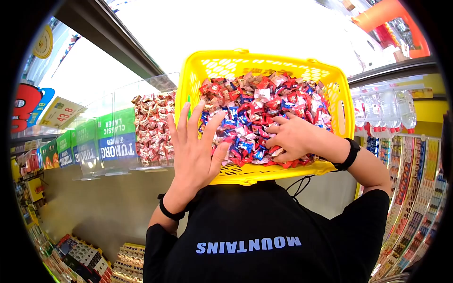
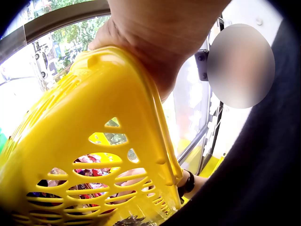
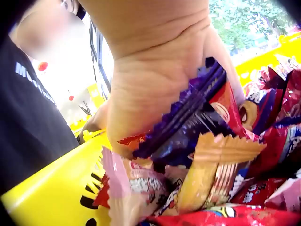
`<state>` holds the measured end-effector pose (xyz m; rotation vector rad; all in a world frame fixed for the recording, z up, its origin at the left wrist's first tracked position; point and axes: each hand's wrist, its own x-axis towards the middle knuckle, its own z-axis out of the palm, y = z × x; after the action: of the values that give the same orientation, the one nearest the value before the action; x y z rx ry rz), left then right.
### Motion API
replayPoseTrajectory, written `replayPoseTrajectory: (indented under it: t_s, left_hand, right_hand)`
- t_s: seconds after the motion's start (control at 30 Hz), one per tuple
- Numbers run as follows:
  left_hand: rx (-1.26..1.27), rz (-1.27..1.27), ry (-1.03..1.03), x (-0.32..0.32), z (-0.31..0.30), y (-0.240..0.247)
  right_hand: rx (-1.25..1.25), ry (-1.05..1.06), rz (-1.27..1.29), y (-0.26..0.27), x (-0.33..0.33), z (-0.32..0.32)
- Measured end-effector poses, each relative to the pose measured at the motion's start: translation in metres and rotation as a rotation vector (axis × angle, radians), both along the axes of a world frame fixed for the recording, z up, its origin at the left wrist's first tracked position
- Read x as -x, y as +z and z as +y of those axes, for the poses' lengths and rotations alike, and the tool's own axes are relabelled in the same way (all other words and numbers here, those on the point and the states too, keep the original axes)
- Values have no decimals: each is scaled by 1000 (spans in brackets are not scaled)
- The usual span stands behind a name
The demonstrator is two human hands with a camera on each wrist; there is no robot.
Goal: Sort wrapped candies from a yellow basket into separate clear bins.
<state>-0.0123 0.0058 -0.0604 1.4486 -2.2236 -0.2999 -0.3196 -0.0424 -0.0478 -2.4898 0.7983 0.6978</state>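
A yellow plastic basket (image 1: 347,111) holds a heap of wrapped candies (image 1: 264,101) in red, blue and pink wrappers. My left hand (image 1: 194,151), fingers straight and spread, lies over the basket's near left corner. In the left wrist view, the heel of that hand (image 2: 150,52) is at the top edge of the yellow basket (image 2: 89,108). Inside the basket, my right hand (image 1: 295,139) touches the candies with its fingers spread, palm down. In the right wrist view, purple and orange wrappers (image 3: 197,117) press against the palm, and the fingers are hidden.
Left of the basket, a clear bin holds pinkish wrapped candies (image 1: 155,127). Beyond it stand green and blue Tuborg cartons (image 1: 118,134) behind clear panels. Clear bottles (image 1: 384,108) and shelves of packaged goods (image 1: 410,188) line the right side.
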Motion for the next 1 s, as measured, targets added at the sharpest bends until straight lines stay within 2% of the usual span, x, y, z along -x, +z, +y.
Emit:
replayPoseTrajectory:
  t_s: [0.13, 0.23, 0.27, 0.37, 0.43, 0.5, 0.63, 0.67, 1.0]
  left_hand:
    - [12, -5, 2, 0, 0, -1]
    - [9, -4, 2, 0, 0, -1]
    - [9, -3, 2, 0, 0, 0]
    - [14, -7, 4, 0, 1, 0]
    - [19, -11, 1, 0, 1, -1]
    - [17, -17, 4, 0, 1, 0]
    - [5, -20, 4, 1, 1, 0]
    - [6, -20, 4, 1, 1, 0]
    - [12, -9, 0, 1, 2, 2]
  right_hand:
    - [-129, 91, -28, 16, -2, -10]
    - [-166, 11, 34, 22, -2, -12]
    - [-92, 5, 49, 23, 1, -9]
    - [-96, -75, 149, 35, 3, -9]
    - [-96, -96, 282, 34, 3, -11]
    - [-40, -69, 387, 25, 4, -9]
    - [200, -16, 264, -18, 22, 5]
    - [169, -18, 352, -25, 20, 5]
    - [38, 52, 421, -46, 1, -18]
